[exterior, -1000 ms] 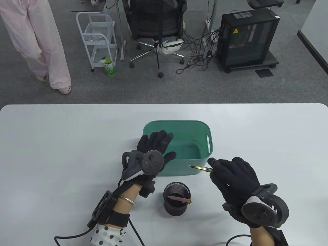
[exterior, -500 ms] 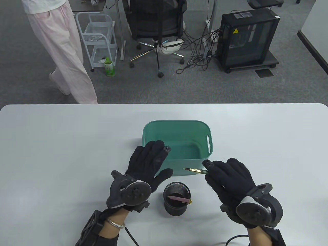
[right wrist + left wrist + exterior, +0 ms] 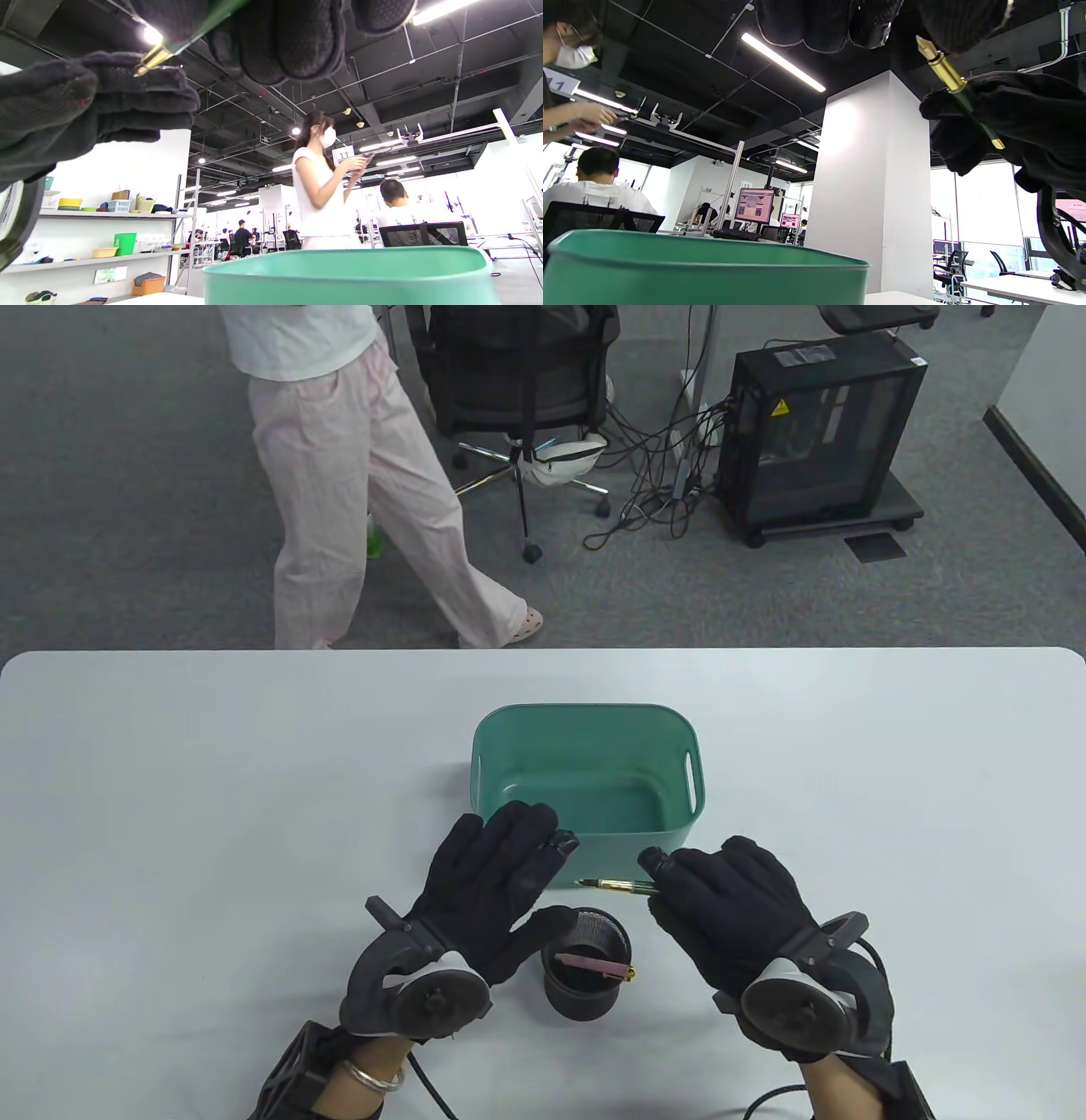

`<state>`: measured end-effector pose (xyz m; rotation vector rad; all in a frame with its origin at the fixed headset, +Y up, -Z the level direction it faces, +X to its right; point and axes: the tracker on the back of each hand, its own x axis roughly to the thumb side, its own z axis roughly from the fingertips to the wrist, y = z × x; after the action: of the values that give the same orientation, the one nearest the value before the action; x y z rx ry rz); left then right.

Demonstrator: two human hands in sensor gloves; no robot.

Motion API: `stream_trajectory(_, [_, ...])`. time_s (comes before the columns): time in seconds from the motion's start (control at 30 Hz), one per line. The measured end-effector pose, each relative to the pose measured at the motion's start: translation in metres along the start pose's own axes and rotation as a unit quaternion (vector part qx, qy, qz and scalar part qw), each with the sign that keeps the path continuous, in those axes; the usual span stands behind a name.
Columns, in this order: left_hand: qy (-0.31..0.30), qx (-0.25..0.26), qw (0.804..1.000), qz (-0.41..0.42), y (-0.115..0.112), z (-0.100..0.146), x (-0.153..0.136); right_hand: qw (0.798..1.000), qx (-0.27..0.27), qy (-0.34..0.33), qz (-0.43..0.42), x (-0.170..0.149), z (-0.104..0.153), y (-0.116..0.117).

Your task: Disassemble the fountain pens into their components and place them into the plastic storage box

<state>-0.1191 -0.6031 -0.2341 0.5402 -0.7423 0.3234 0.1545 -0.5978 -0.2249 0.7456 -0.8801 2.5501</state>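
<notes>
A green fountain pen (image 3: 618, 886) without its cap lies level in my right hand (image 3: 679, 884), gold nib pointing left. The thumb and curled fingers grip its barrel. In the left wrist view the pen (image 3: 951, 79) slants up out of the right hand (image 3: 1009, 123). My left hand (image 3: 528, 872) has its fingers straight and holds nothing, its fingertips (image 3: 563, 841) just above and left of the nib. The green plastic box (image 3: 585, 713) stands right behind both hands. In the right wrist view the pen's gold section (image 3: 158, 56) sits close to the left hand (image 3: 85, 101).
A black mesh pen cup (image 3: 585, 984) holding a pink pen (image 3: 596, 965) stands between my wrists near the front edge. A person (image 3: 356, 475) in pink trousers walks past the table's far edge. An office chair (image 3: 517, 381) and a computer tower (image 3: 823, 432) stand on the floor beyond.
My left hand drew back from over the box toward the pen. The right hand carried the pen left and nearer the front. The person behind the table walked to the right.
</notes>
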Motion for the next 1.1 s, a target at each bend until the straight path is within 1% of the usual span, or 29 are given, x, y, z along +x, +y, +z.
stream_trajectory(0.13, [-0.017, 0.041, 0.999, -0.008, 0.004, 0.002, 0.007, 1.000, 0.004, -0.006, -0.003, 0.003, 0.000, 0.002])
stream_trajectory(0.4, [-0.027, 0.040, 0.998, -0.028, 0.003, 0.003, 0.013, 1.000, 0.007, -0.016, -0.006, 0.009, 0.001, 0.003])
stream_trajectory(0.67, [-0.044, 0.051, 0.996, -0.050, -0.002, 0.003, 0.020, 0.999, 0.012, -0.030, -0.010, 0.014, 0.002, 0.005])
stream_trajectory(0.93, [-0.048, 0.051, 0.996, -0.055, -0.002, 0.003, 0.022, 0.999, 0.012, -0.042, -0.012, 0.020, 0.003, 0.005])
stream_trajectory(1.1, [-0.061, 0.052, 0.995, -0.056, -0.002, 0.003, 0.024, 0.999, 0.021, -0.045, -0.013, 0.021, 0.003, 0.006])
